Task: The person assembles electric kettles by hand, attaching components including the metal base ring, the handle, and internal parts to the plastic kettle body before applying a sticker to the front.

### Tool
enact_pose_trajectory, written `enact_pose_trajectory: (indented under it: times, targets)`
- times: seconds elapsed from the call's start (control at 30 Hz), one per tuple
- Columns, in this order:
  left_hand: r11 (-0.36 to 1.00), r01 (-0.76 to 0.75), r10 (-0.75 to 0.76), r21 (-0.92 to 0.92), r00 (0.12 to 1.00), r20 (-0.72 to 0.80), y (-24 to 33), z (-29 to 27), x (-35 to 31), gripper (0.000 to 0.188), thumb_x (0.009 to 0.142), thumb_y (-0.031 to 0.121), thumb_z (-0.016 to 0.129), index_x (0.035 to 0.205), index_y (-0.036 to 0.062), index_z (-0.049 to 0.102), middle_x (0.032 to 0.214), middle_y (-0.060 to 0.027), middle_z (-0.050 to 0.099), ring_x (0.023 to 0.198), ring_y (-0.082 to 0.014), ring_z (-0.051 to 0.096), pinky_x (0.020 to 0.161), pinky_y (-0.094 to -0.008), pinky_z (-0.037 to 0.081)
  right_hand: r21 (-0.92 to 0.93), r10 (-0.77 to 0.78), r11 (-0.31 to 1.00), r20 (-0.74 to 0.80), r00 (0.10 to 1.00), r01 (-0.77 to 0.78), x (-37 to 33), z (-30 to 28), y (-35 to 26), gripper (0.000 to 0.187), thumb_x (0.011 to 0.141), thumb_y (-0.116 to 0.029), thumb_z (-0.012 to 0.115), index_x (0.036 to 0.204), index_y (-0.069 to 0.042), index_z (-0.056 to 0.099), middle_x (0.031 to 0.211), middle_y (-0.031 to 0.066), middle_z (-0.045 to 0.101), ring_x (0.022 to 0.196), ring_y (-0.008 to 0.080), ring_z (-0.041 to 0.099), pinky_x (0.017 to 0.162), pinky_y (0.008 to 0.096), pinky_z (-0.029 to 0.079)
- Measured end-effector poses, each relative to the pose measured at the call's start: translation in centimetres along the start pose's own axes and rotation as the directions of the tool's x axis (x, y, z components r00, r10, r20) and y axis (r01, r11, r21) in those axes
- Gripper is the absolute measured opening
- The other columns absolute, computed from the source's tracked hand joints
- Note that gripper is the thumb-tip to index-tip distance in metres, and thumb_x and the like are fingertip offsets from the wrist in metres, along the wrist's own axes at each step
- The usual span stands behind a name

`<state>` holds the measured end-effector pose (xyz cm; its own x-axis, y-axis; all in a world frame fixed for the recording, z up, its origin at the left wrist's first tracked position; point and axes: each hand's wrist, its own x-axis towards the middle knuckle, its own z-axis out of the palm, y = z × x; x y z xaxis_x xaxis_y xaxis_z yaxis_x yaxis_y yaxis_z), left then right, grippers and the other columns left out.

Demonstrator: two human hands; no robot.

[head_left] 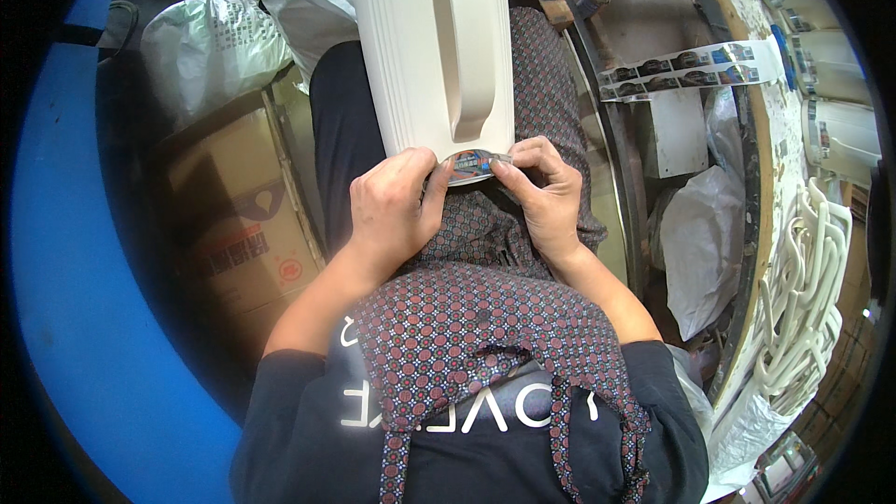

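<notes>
At the far left, around nine o'clock, there is a blue panel (pixel 56 224) with a smooth surface. Toward the middle from it stands a brown cardboard box (pixel 233 252), and above this, at about ten o'clock, a white plastic bag (pixel 210 51) lies crumpled. Next comes the left hand (pixel 390 203), whose fingers are bent inward; its thumb and first finger close on the left end of a small sticker (pixel 469 167).

This sticker is a little above the centre, at twelve o'clock, at the near end of a large jug (pixel 397 65). It looks glossy and slightly curved, in dark blue with red and light marks, and has a pale lower edge. Whether its back touches the jug, one cannot tell. The jug is cream white, long and smooth, with fine ridges along its left side and a long handle (pixel 474 56) on top. It lies above the person's lap, pointing to twelve o'clock.

The right hand (pixel 549 189) pinches the right end of the sticker between thumb and first finger, the other fingers being curled. Farther right, at two o'clock, hangs a strip of stickers (pixel 686 72), and near three o'clock there is a pile of loose white handles (pixel 801 303).
</notes>
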<state>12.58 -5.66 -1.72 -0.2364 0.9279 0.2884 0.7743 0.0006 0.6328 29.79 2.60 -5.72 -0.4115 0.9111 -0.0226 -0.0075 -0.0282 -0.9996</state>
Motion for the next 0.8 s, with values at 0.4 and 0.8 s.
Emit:
enact_pose_trajectory:
  times: [0.4,0.8]
  targets:
    - [0.997,0.006,-0.008,0.079,1.000,0.023,0.1,-0.1,0.1,0.029,0.085,0.015,0.072,0.068,0.0021,0.053,0.062,-0.0141,0.052,0.054,-0.0310,0.055,0.050,-0.0384,0.042,-0.289,-0.295,0.913,0.015,0.955,0.287,0.3,0.5,0.4,0.014,0.074,-0.003,0.079,0.079,-0.004,0.066,0.083,0.0068,0.061,0.079,0.0207,0.058,0.072,0.0317,0.046]
    - [0.961,0.270,-0.266,-0.064,0.962,0.058,-7.7,-2.7,1.2,0.021,0.071,0.007,0.078,0.067,-0.0001,0.059,0.059,-0.0054,0.054,0.058,-0.0126,0.049,0.054,-0.0304,0.042,-0.428,-0.613,0.697,0.059,0.788,0.575,7.4,2.6,-1.9,0.098,0.075,-0.052,0.076,0.144,0.003,0.033,0.147,0.0253,0.034,0.135,0.0429,0.034,0.113,0.0507,0.027]
